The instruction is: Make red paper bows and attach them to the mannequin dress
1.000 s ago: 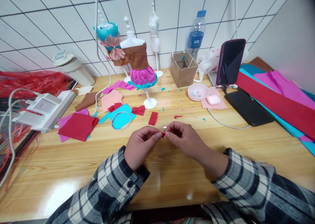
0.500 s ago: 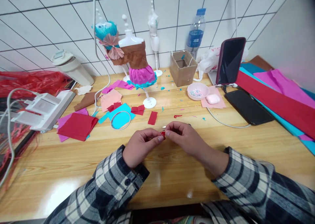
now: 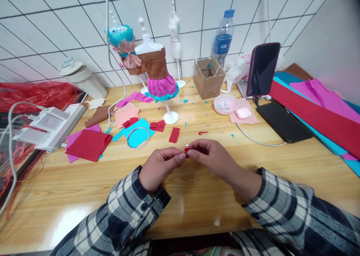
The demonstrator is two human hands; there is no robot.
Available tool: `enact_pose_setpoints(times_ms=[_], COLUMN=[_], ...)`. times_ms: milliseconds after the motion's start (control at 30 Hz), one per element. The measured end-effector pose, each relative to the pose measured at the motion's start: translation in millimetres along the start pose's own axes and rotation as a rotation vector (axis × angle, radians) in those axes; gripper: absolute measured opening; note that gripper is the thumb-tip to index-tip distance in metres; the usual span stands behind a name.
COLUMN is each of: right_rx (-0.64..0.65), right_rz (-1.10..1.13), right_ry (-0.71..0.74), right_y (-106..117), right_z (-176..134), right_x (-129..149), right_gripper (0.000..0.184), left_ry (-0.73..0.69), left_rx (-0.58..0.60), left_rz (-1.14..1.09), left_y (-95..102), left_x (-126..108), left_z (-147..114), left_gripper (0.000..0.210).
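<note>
Hands (image 3: 160, 169) pinching red pc. (image 3: 186, 151), tbl front edge (image 3: 194, 231) well apart, red strip (image 3: 174, 135) near

Left hand (image 3: 161, 166) and right hand (image 3: 214, 156) close together, both in a pinch — contact between them unclear.

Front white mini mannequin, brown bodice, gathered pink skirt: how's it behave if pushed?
The dressed mannequin would likely tip: its bulk sits high on a thin white stem, over a round white base narrower than the skirt. The gathered pink skirt looks papery, so it'd probably crush.
</note>
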State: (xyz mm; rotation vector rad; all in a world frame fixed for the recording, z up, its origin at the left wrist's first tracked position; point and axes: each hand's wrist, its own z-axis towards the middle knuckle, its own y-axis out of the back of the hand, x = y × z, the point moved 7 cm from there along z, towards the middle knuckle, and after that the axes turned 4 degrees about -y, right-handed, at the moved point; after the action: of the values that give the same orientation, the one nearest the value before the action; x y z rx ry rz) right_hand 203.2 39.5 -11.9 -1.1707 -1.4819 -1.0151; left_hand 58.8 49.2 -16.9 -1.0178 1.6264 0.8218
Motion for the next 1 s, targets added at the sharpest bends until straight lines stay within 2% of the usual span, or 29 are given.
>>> enact_pose_setpoints(times_ms=[133,233,333,500,700,1000], right_rx=[-0.065,-0.148,-0.175,-0.141,-0.07,-0.112], right_rz=[-0.107,-0.264,-0.342,-0.318,-0.358,-0.459], right_ry=[0.071,0.165,0.223,0.156,0.104,0.2], right_y=[1.6,4.2,5.1,7.0,7.3,4.0], right_z=[-4.8,-8.8,-10.1,-7.2,-6.2,-7.5], right_x=[9.2,17.1,20.1,15.8,18.3,17.1], right_gripper=[0.019,0.01,0.006,0.005,0.004,0.002], left_ry=[-0.038,-0.099,-0.175,-0.256,-0.286,-0.241], left_rx=[-0.074,-0.084,-0.105,-0.08,-0.007,-0.055], left_rz=[-0.004,0.098,0.21,0.335,0.481,0.428], left_y=[5.1,4.4,4.1,1.7,-3.3,-0.5], left_x=[-1.7,-8.6,-17.5,-26.2,-28.8,-28.5], left_z=[0.7,0.1,-0.9,-1.2,-2.4,-1.2], left_gripper=[0.027,0.025,0.024,0.02,0.019,0.019])
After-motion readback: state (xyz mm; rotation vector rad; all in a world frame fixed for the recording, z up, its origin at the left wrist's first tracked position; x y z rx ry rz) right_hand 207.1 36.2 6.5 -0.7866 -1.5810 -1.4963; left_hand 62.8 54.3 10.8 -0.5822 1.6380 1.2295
